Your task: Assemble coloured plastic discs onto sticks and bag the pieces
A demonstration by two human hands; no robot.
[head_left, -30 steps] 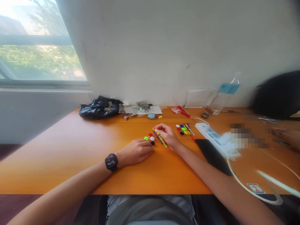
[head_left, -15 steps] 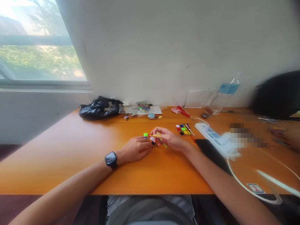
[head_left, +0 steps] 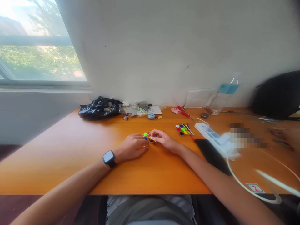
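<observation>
My right hand (head_left: 165, 140) pinches a thin yellow stick (head_left: 152, 139) between thumb and fingers, its far end pointing left toward a group of small coloured discs. Among these a bright green disc (head_left: 145, 134) and a blue disc (head_left: 145, 138) show clearly. A dark disc (head_left: 151, 140) sits beneath the stick. My left hand (head_left: 133, 146), with a watch on its wrist, rests on the table with fingers curled against the left side of this group. Whatever its fingertips grip is mostly hidden.
More coloured discs (head_left: 181, 129) and thin sticks (head_left: 188, 128) lie to the right, near a white power strip (head_left: 211, 134) and a black phone (head_left: 212, 154). At the back are a black plastic bag (head_left: 100, 107), a red-handled tool (head_left: 184, 111) and a bottle (head_left: 222, 97). Another person's hand (head_left: 294, 137) is at far right.
My right hand has tilted the yellow stick, which now slopes down to the right. The green stick seen under that hand is now out of sight. My left hand has shifted slightly left.
</observation>
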